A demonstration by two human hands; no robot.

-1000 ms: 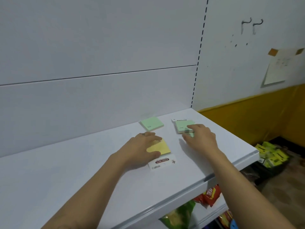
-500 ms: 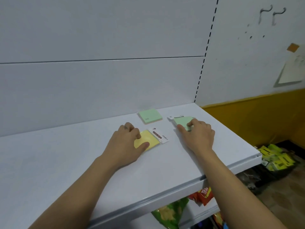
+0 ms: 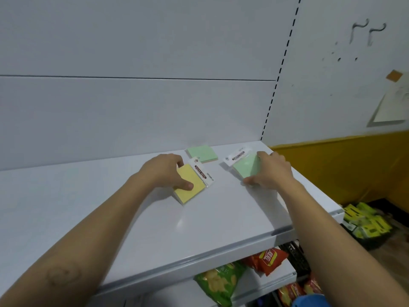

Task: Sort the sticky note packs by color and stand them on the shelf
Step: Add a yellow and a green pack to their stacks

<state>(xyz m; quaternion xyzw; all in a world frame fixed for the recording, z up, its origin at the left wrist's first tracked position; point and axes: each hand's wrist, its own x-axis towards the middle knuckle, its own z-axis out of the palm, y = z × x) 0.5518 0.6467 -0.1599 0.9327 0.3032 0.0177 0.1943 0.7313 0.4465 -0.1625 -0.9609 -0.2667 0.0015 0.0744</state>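
Head view. Ren: where do the packs sit?

Ito: all three toward the back right corner of the shelf (image 3: 155, 229); yellow pack (image 3: 190, 186) nearest the front edge, wrapped green pack (image 3: 246, 167) close to the right edge, second green pack (image 3: 201, 153) lying flat by the back edge, between the other two and apart from both.

Ren: hands?

Ito: left hand (image 3: 164, 173) holds the yellow pack, thumb on the top face, fingers curled over its far edge; right hand (image 3: 272, 171) grips the wrapped green pack by opposite sides, thumb at the near corner; that pack looks tipped up off the shelf; yellow one, cannot tell whether it is lifted.

Ren: handling?

Ito: my read: light, stiff paper blocks in slick film; may slide on the smooth shelf; white header card (image 3: 202, 172) on the yellow pack is thin and will likely flex, so don't lift by it; pinch the block across two opposite edges.

Ren: risk?

Ito: narrow edge as a base; likely to topple when stood; lean them on the back panel (image 3: 132, 120), greens together, yellow separate.

Ren: anything else?

Ito: snack bags (image 3: 221, 282) on the lower shelf; not relevant.
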